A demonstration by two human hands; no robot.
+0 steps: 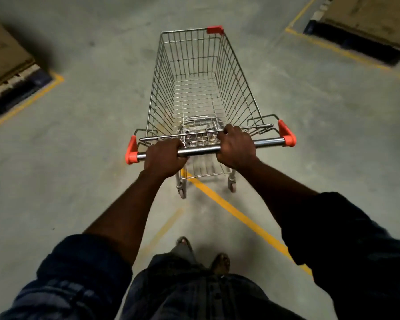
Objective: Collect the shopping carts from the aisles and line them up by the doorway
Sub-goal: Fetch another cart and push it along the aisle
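Left stack: a cardboard-covered load (2, 54) is sitting on a dark pallet at the left edge, with a yellow floor line (30, 98) bending round its corner.
Left sleeve: a dark sleeve (79, 273) is bunching at the elbow, leaving the forearm bare.
Left hand: the left hand (164, 158) is gripping the handle bar (201, 151) with its fingers curled over the top, near the left orange end cap (131, 151).
Shopping cart: the wire shopping cart (201, 72) is standing on the concrete floor (90, 158) straight ahead of the person, in the open lane between the two stacks and well apart from both.
Rear wheels: the two rear wheels (182, 192) are showing blurred below the handle bar.
Feet: the feet (221, 262) are showing just behind the cart, too blurred to tell more.
Right hand: the right hand (236, 148) is clasping the handle bar right of its middle, fingers wrapped over it.
Yellow stripe: a yellow stripe (240, 218) is running from under the cart's rear toward the lower right.
Right cap: the right orange end cap (286, 133) is closing off the bar's far end.
Right stack: another cardboard load (365, 26) is resting on a dark pallet at the upper right.
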